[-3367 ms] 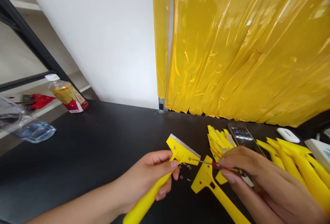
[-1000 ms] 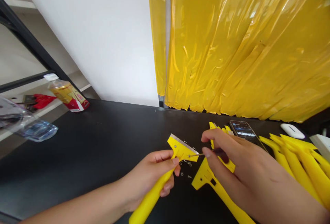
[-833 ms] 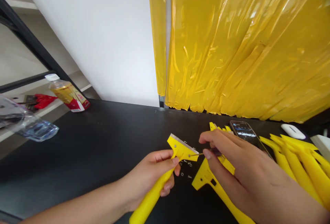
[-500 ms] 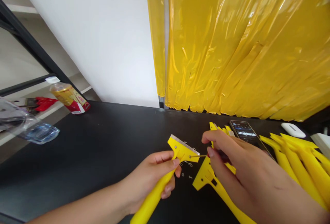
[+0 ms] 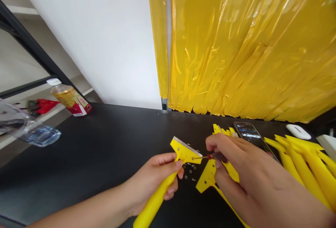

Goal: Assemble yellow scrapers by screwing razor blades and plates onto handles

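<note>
My left hand (image 5: 160, 175) is wrapped around the neck of a yellow scraper (image 5: 154, 201), whose wide head points up and to the right with a metal blade (image 5: 187, 146) along its edge. Between the thumb and fingers of my right hand (image 5: 244, 172) is a small screwdriver (image 5: 209, 156); its tip meets a screw on the right side of the scraper head, and its handle is mostly hidden. Another screw shows at the head's left side. Small screws and nuts (image 5: 190, 171) lie on the black table just beyond. Under my right hand rests another yellow scraper (image 5: 206, 180), partly covered.
At right lie several yellow scraper handles (image 5: 301, 158), a phone (image 5: 248, 133) and a white case (image 5: 298, 132). A drink bottle (image 5: 69, 97) stands at the far left near a clear plastic bottle (image 5: 39, 130). Yellow film (image 5: 236, 53) hangs behind the black table (image 5: 105, 133).
My right thumb and fingers have shifted on the screwdriver, and its red collar now shows. The tip stays at the screw, while the left hand and scraper barely move.
</note>
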`<state>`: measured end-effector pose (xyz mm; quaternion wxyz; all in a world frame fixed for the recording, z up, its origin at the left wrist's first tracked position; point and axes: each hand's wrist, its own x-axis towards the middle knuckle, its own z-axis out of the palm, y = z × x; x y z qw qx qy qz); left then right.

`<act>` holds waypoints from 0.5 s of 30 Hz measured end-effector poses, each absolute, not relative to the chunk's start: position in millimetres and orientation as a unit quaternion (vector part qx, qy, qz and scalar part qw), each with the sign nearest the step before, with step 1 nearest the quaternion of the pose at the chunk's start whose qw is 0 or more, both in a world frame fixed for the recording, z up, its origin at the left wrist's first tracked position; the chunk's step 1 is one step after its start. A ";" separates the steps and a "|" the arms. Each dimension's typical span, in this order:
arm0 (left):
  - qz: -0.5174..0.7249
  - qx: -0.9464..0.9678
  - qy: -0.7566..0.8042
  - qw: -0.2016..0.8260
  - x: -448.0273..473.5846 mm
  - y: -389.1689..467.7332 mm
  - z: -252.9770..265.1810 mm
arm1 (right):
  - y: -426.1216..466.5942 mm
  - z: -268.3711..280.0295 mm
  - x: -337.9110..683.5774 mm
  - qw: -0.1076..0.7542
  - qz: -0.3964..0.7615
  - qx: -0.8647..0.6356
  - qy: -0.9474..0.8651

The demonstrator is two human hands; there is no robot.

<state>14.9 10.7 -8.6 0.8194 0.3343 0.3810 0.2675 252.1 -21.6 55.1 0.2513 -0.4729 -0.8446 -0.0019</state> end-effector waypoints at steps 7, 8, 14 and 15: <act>0.257 0.341 0.382 0.820 13.6 10.0 -8.9 | -24.1 63.6 256.0 0.266 0.066 -0.460 -0.845; 0.253 0.348 0.381 0.818 13.2 9.7 -9.1 | -23.8 64.9 254.4 0.268 0.068 -0.453 -0.848; 0.235 0.380 0.383 0.809 11.6 8.4 -10.4 | -20.2 65.6 242.8 0.259 0.071 -0.428 -0.863; 0.234 0.382 0.385 0.807 11.7 8.3 -10.4 | -20.3 64.8 242.4 0.256 0.070 -0.428 -0.864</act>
